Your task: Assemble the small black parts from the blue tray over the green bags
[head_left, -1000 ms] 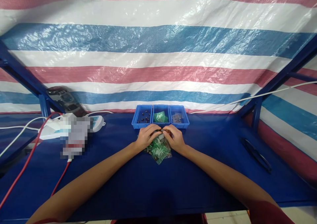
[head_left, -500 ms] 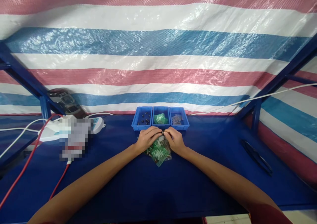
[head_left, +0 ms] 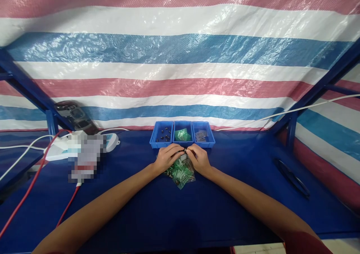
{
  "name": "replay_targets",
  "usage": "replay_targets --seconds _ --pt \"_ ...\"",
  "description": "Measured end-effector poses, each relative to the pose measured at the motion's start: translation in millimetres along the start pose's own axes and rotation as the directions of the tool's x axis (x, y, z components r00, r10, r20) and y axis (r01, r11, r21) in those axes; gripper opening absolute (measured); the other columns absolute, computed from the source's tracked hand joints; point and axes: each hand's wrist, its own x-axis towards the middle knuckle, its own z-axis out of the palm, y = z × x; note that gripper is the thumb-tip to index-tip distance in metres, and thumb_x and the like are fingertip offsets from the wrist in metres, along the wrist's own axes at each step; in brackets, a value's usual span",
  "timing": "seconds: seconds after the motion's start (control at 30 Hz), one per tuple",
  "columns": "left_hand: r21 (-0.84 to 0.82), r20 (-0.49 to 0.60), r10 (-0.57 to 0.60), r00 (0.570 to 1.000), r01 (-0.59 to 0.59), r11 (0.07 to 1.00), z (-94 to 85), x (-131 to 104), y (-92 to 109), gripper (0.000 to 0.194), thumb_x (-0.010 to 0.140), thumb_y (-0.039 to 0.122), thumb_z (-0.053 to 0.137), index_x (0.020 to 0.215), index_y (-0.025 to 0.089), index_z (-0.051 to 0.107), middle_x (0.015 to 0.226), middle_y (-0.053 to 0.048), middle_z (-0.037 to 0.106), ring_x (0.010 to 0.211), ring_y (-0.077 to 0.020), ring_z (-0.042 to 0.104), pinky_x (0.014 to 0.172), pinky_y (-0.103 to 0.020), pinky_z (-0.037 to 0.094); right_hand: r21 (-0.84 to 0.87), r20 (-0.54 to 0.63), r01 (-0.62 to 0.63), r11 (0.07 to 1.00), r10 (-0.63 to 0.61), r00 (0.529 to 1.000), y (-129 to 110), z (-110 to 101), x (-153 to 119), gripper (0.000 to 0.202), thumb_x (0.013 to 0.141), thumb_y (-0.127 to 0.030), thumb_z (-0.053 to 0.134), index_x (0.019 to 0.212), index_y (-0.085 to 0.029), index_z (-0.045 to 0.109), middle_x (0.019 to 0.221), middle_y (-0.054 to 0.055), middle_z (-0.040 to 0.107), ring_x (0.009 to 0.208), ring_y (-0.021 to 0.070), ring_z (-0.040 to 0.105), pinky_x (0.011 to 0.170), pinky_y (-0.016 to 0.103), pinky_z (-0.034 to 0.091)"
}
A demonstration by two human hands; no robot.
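Observation:
My left hand (head_left: 168, 157) and my right hand (head_left: 199, 159) meet fingertip to fingertip just in front of the blue bins. Both are closed, pinching a small dark part (head_left: 185, 150) between them; its exact kind is too small to make out. Under and between the hands lies a pile of small clear plastic bags (head_left: 181, 173) with green and pale contents. Behind the fingers, the left blue bin (head_left: 153, 139) has several small dark parts, the middle bin (head_left: 182, 142) green bagged pieces, and the right bin (head_left: 209, 139) greyish clear bags.
On the left of the blue table (head_left: 174, 216) are a white power strip (head_left: 56, 153), a blurred-out device (head_left: 88, 156) and red and white cables. A dark packaged object (head_left: 75, 115) leans at the back left. Black glasses-like frames (head_left: 292, 179) lie at the right. Striped sheeting (head_left: 180, 70) hangs behind.

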Motion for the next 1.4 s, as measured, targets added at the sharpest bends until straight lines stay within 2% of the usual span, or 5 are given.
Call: replay_targets --seconds 0.47,1.4 --pt "0.004 -0.004 -0.002 1.0 0.002 1.0 -0.2 -0.2 -0.6 0.012 0.085 0.018 0.059 0.097 0.017 0.06 0.09 -0.006 0.065 0.08 -0.014 0.064 0.064 -0.022 0.05 0.036 -0.038 -0.008 0.999 0.009 0.999 2.1 2.0 0.3 0.018 0.092 -0.028 0.045 0.093 -0.018 0.059 0.066 -0.001 0.045 0.058 0.0131 0.045 0.058 0.026 0.039" --pt "0.007 -0.009 -0.019 1.0 0.019 1.0 0.9 -1.2 -2.0 0.014 0.086 0.019 0.056 0.099 0.017 0.061 0.091 -0.006 0.067 0.081 -0.0138 0.065 0.066 -0.021 0.052 0.039 -0.033 -0.007 0.999 0.008 0.999 2.8 1.5 0.3 0.02 0.093 -0.03 0.045 0.092 -0.018 0.061 0.067 0.0 0.047 0.059 0.0138 0.047 0.058 0.026 0.04"
